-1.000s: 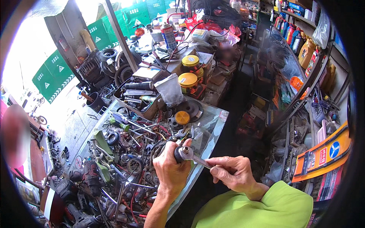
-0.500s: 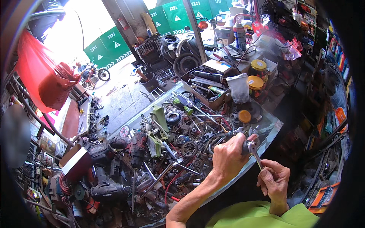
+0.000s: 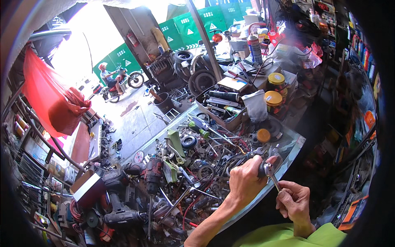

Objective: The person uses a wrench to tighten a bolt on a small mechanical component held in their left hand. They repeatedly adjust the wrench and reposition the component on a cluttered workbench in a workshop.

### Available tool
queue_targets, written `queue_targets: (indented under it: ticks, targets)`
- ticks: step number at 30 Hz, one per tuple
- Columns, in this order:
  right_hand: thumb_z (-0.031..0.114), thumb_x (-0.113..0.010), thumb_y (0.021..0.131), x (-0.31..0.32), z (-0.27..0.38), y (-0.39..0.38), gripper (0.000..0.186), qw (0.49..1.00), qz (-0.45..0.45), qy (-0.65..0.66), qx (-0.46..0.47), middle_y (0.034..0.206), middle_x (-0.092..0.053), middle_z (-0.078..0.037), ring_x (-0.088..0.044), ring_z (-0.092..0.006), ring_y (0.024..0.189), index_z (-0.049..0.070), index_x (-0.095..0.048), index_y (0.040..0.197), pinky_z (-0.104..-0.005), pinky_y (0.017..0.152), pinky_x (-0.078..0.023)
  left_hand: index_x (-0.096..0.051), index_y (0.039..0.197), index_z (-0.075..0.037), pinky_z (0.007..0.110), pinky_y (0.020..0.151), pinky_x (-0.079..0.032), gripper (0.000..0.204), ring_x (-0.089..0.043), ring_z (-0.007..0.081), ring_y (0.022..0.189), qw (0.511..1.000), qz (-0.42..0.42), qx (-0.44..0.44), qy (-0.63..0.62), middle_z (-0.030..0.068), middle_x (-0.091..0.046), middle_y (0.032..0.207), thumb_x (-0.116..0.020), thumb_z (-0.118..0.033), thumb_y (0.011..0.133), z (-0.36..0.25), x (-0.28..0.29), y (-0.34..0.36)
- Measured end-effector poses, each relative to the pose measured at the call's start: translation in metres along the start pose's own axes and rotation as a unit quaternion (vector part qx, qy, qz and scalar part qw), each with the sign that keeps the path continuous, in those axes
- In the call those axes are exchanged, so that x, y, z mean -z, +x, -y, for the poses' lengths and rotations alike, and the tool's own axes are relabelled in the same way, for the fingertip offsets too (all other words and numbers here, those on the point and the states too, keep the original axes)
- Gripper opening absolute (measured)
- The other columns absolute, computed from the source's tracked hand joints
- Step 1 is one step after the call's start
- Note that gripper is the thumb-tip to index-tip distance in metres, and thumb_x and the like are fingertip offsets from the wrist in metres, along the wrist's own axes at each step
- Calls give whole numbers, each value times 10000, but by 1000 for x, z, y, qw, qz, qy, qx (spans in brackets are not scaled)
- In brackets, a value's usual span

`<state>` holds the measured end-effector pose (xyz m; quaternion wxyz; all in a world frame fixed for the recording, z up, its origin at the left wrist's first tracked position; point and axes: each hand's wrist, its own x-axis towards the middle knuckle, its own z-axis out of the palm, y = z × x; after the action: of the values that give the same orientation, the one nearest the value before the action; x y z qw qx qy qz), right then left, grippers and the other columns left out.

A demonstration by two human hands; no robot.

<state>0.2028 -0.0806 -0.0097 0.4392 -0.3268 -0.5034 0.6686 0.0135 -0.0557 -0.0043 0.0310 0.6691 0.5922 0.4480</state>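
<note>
Gripped in my left hand is a dark cylindrical metal part, held up over the cluttered glass-topped bench. A silver wrench has its head on the part's end, where a small metal fitting shows. My right hand is closed on the lower end of the wrench handle, thumb on top. Heaped metal parts, rods and small wheels lie under and left of my hands, along with black-and-red power drills.
A person in a helmet sits on a motorcycle outside. A red bag hangs at the left. Yellow-lidded tubs and a box of tools crowd the bench's back. Crowded shelves line the right.
The view has swung left, so the bench and my hands sit farther right. The rider on the motorcycle has come into clear view outside. My grip on part and wrench is unchanged.
</note>
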Motion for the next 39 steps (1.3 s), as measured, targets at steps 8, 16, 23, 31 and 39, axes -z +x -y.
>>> queue_targets:
  ticks: [8, 16, 23, 31, 39]
  targets:
    - [68, -642, 944, 2, -5, 3, 273, 1000, 11, 15, 1, 620, -603, -83, -461, -70, 410, -43, -631, 1193, -202, 365, -346, -476, 672, -31, 368, 451, -373, 380, -448, 253, 461, 997, -5, 24, -69, 126, -455, 567, -767, -197, 851, -6, 0, 5]
    - [42, -644, 942, 5, -1, 13, 327, 997, 55, 59, -17, 689, -603, -30, -490, -42, 511, -37, -614, 1258, -181, 429, -372, -550, 711, -13, 318, 455, -376, 270, -421, 143, 481, 988, 54, 74, -126, 105, -480, 579, -750, -125, 855, -6, 9, 9]
    - [3, -689, 900, 22, 2, 33, 329, 991, 135, 21, 4, 808, -700, -73, -596, -53, 650, -24, -652, 1225, -203, 574, -500, -535, 752, -18, 321, 490, -403, 251, -458, 209, 490, 955, 128, 42, -263, 119, -488, 582, -761, -100, 825, 3, 23, 11]
    - [-37, -773, 795, 74, 24, 117, 317, 902, 392, -111, 142, 950, -743, -164, -701, -155, 747, -7, -723, 1107, -245, 681, -547, -589, 870, -37, 379, 560, -458, 147, -612, 329, 606, 898, 335, 44, -281, 144, -588, 666, -688, -21, 762, -8, 43, 24]
    - [171, -854, 753, 84, 51, 175, 198, 797, 482, -221, 290, 687, -685, -38, -637, -165, 563, 67, -763, 895, -283, 501, -441, -526, 811, -25, 463, 529, -408, 597, -551, 412, 579, 850, 491, -15, -191, 184, -504, 572, -597, -612, 884, -12, 26, 19]
